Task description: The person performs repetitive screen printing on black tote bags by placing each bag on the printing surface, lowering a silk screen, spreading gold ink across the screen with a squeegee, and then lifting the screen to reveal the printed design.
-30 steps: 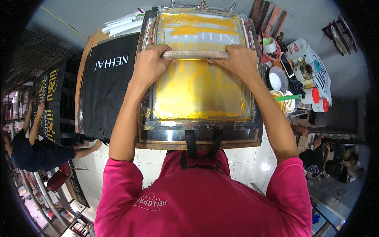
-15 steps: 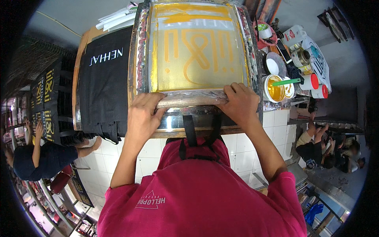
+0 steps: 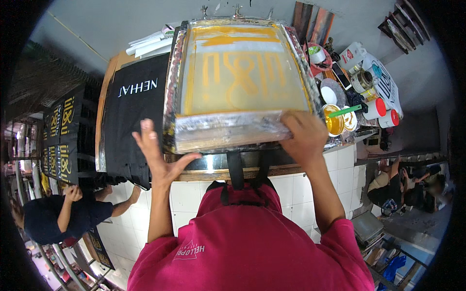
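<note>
Now the left hand [image 3: 158, 155] has let go and spreads open by the screen [image 3: 242, 82]. Right hand [image 3: 303, 138] grips its near edge. Black cloth [image 3: 133, 111] fills the worktop [image 3: 104, 104] on the left.

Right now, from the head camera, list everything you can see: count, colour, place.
printing screen frame: one, silver edge, yellow-inked mesh, middle of the table, near end tilted up
black garment: one, black with white lettering, on the table left of the frame
paint tub: one, yellow paint with a green stick, right of the frame
red-capped bottles: two, white, far right of the table
white papers: a stack, at the far left of the table
hanging black garments: several, black with yellow print, on a rack at left
other person: one, dark top, lower left
seated person: one, lower right
left hand: open, at the frame's near left corner
right hand: grip on the frame's near right corner
</note>
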The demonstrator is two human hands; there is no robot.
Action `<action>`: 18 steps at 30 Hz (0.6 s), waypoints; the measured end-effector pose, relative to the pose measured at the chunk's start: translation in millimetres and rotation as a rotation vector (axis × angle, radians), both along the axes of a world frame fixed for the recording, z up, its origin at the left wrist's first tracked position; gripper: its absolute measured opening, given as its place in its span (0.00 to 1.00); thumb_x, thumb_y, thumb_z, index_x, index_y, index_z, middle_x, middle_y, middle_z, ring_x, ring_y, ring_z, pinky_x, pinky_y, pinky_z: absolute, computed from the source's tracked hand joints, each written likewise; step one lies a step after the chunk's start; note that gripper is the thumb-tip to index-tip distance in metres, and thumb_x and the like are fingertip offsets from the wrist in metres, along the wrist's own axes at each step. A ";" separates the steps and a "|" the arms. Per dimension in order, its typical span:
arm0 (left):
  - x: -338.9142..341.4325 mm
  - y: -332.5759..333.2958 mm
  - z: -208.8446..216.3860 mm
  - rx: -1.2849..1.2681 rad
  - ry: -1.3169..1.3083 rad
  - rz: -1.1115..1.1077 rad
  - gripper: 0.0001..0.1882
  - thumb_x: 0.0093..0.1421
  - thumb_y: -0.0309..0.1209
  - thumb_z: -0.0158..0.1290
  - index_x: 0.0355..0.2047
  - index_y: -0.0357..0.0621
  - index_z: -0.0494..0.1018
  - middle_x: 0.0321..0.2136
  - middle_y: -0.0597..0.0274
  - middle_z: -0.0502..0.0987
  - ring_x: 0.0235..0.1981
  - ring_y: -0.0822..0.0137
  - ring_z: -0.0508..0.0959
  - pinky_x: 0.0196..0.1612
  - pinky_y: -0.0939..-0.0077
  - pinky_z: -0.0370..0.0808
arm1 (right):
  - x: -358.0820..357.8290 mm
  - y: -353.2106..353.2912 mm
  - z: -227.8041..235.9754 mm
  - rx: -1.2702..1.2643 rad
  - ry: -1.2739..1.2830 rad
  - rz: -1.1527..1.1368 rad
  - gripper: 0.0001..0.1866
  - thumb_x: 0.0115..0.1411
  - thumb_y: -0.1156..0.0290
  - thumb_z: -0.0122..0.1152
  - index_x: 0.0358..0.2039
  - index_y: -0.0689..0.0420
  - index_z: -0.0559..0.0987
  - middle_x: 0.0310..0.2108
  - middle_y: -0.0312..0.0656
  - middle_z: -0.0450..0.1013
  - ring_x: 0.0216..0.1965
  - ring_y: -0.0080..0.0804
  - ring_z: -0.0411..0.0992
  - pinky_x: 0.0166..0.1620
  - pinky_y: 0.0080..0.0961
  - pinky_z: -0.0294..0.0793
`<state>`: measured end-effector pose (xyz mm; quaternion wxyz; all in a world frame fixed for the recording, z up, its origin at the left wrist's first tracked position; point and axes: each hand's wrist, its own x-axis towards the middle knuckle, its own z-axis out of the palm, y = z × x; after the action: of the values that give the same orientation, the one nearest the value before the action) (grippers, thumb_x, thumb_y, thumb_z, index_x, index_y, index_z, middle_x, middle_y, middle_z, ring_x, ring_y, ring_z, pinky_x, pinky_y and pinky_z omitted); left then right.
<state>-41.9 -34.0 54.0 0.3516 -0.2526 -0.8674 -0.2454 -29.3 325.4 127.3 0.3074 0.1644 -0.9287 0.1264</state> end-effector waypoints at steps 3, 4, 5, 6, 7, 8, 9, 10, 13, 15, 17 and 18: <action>-23.6 10.8 62.5 0.312 0.044 -0.065 0.76 0.35 0.55 0.76 0.75 0.46 0.38 0.74 0.38 0.45 0.75 0.45 0.49 0.74 0.43 0.39 | -27.6 -2.4 52.5 0.012 0.216 -0.017 0.17 0.37 0.69 0.73 0.31 0.50 0.81 0.32 0.37 0.79 0.35 0.39 0.79 0.37 0.35 0.76; -33.8 15.1 85.4 0.310 0.071 -0.073 0.76 0.36 0.53 0.77 0.75 0.45 0.38 0.74 0.38 0.45 0.75 0.45 0.48 0.75 0.47 0.40 | -39.9 -0.8 73.3 0.053 0.277 -0.050 0.15 0.39 0.68 0.71 0.30 0.49 0.80 0.30 0.36 0.77 0.34 0.39 0.78 0.35 0.36 0.75; -44.3 19.9 105.9 0.311 0.097 -0.084 0.76 0.36 0.51 0.77 0.75 0.43 0.38 0.74 0.39 0.45 0.75 0.45 0.48 0.75 0.51 0.42 | -51.8 1.9 95.5 0.097 0.304 -0.058 0.16 0.40 0.67 0.74 0.33 0.51 0.82 0.31 0.40 0.79 0.34 0.40 0.79 0.36 0.35 0.76; -53.7 29.5 123.2 0.403 0.118 -0.060 0.74 0.38 0.46 0.79 0.74 0.42 0.38 0.73 0.40 0.47 0.74 0.46 0.50 0.75 0.54 0.44 | -63.8 4.0 117.4 0.139 0.330 -0.064 0.18 0.41 0.67 0.76 0.35 0.53 0.84 0.32 0.43 0.81 0.34 0.42 0.80 0.37 0.35 0.77; -68.7 34.1 130.1 0.452 0.153 -0.081 0.66 0.46 0.42 0.75 0.74 0.40 0.40 0.73 0.40 0.50 0.74 0.47 0.52 0.75 0.55 0.45 | -75.9 5.5 136.0 0.158 0.320 -0.119 0.18 0.45 0.61 0.76 0.36 0.53 0.84 0.30 0.45 0.80 0.32 0.44 0.80 0.36 0.36 0.78; -81.3 34.8 132.2 0.522 0.128 -0.118 0.61 0.52 0.44 0.71 0.73 0.38 0.42 0.72 0.39 0.50 0.74 0.48 0.52 0.75 0.54 0.45 | -89.7 3.3 152.6 0.166 0.310 -0.160 0.20 0.48 0.55 0.75 0.37 0.54 0.84 0.27 0.47 0.80 0.30 0.46 0.80 0.35 0.38 0.78; -95.4 37.6 130.2 0.598 0.102 -0.162 0.56 0.58 0.46 0.66 0.73 0.36 0.43 0.72 0.39 0.51 0.73 0.48 0.52 0.75 0.54 0.44 | -104.8 6.0 166.6 0.214 0.260 -0.217 0.22 0.50 0.49 0.73 0.38 0.54 0.85 0.25 0.47 0.79 0.28 0.47 0.80 0.34 0.38 0.78; -107.8 33.6 119.4 0.576 -0.058 -0.053 0.53 0.61 0.50 0.61 0.73 0.33 0.43 0.72 0.38 0.51 0.74 0.47 0.51 0.75 0.54 0.43 | -114.5 6.1 182.1 0.257 0.210 -0.267 0.26 0.52 0.44 0.71 0.38 0.54 0.85 0.23 0.48 0.78 0.27 0.49 0.79 0.33 0.39 0.78; -146.8 26.0 54.3 0.236 -0.414 0.201 0.52 0.65 0.55 0.54 0.72 0.28 0.43 0.72 0.35 0.49 0.75 0.45 0.49 0.75 0.52 0.40 | -109.8 -24.4 247.6 -0.226 -0.045 -0.162 0.23 0.54 0.50 0.72 0.38 0.58 0.87 0.23 0.49 0.81 0.23 0.37 0.79 0.33 0.33 0.79; -153.9 24.9 -7.1 0.162 -0.705 0.347 0.54 0.63 0.56 0.56 0.72 0.29 0.43 0.72 0.31 0.46 0.75 0.44 0.45 0.75 0.50 0.37 | -154.9 -6.9 260.5 -0.042 0.111 -0.171 0.24 0.53 0.48 0.73 0.38 0.56 0.88 0.25 0.49 0.81 0.24 0.38 0.79 0.34 0.34 0.79; -143.3 25.5 -38.6 0.034 -0.735 0.454 0.51 0.62 0.55 0.59 0.70 0.28 0.51 0.68 0.32 0.57 0.71 0.45 0.56 0.73 0.52 0.47 | -188.3 9.0 271.8 0.027 0.207 -0.153 0.25 0.51 0.47 0.74 0.38 0.56 0.88 0.24 0.50 0.81 0.25 0.40 0.79 0.35 0.36 0.77; -136.6 21.6 -44.3 -0.030 -0.751 0.518 0.50 0.61 0.54 0.60 0.69 0.27 0.54 0.66 0.32 0.62 0.70 0.46 0.62 0.72 0.53 0.52 | -197.5 10.3 276.6 0.058 0.253 -0.133 0.26 0.50 0.46 0.74 0.37 0.57 0.88 0.24 0.50 0.80 0.25 0.41 0.78 0.35 0.37 0.77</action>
<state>-178.6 -12.5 9.7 0.0586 0.0741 -0.9728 -0.2113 -226.8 335.7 403.9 0.4246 0.1261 -0.8947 0.0571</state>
